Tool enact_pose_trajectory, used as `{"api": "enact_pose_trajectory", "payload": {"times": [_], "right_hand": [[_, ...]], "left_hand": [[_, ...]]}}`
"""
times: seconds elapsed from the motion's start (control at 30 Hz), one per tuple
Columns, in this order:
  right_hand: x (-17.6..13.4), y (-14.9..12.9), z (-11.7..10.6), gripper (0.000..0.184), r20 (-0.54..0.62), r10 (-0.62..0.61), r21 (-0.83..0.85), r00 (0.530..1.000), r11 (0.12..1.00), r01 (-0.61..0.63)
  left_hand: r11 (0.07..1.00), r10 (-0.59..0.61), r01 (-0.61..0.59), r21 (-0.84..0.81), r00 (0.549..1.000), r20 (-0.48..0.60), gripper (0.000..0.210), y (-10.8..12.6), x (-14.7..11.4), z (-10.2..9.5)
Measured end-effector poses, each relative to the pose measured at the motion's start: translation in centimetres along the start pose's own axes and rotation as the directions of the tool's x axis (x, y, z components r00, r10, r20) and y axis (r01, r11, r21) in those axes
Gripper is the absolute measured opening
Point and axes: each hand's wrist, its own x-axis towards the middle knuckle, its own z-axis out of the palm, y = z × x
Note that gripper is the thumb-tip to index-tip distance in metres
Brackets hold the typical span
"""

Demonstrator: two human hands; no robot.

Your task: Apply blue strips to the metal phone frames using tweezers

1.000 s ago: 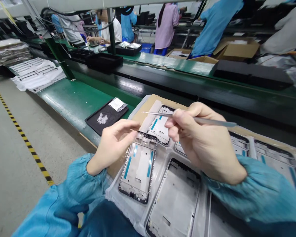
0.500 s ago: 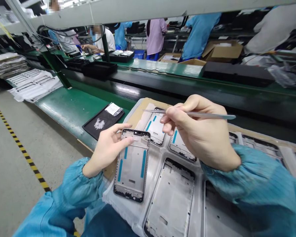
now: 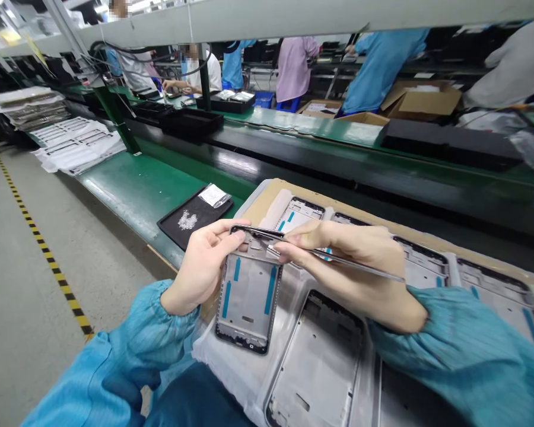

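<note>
My left hand (image 3: 204, 261) grips a phone frame (image 3: 248, 296) by its upper left corner, the thumb on its inner face. Blue strips run down the grey plate inside its black rim. My right hand (image 3: 351, 261) is closed on a pair of tweezers (image 3: 360, 267), whose handle points to the lower right. The tweezer tips reach the upper part of the held frame; whether they touch it or pinch anything, I cannot tell. Below my right hand, another phone frame (image 3: 318, 356) lies in a slot of the translucent tray (image 3: 244, 379).
More phone frames (image 3: 420, 261) lie in the tray, over brown cardboard (image 3: 271, 193). To the left, a black tray (image 3: 171, 222) holds small clear pieces (image 3: 187, 220) and a labelled bag (image 3: 214, 195). A dark conveyor (image 3: 311, 172) runs behind. Several co-workers are beyond it.
My right hand has come down and left with the tweezers, bringing their tips to the top of the held phone frame. The view has shifted slightly left.
</note>
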Motion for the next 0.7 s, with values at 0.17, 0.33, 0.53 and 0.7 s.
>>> {"api": "enact_pose_trajectory", "payload": {"times": [0.17,0.33,0.53,0.7], "right_hand": [[-0.22,-0.01,0.14,0.021,0.017,-0.083,-0.066,0.996,0.994,0.084],[-0.67,0.33,0.26,0.02,0.029,-0.153,-0.141,0.988,0.978,0.155],[-0.7,0.24,0.37,0.021,0.046,-0.167,-0.144,0.985,0.975,0.172],[-0.46,-0.19,0.21,0.023,0.074,-0.224,-0.144,0.972,0.962,0.233]], "left_hand": [[0.999,-0.028,0.027,-0.03,0.999,-0.025,0.031,-0.18,0.22,0.07],[0.999,-0.025,0.023,-0.039,0.999,-0.039,0.029,-0.32,0.31,0.22],[1.0,-0.011,0.01,-0.017,0.998,-0.055,0.031,-0.38,0.3,0.28],[1.0,0.012,-0.011,0.021,0.998,-0.057,0.03,-0.66,0.14,0.21]]}}
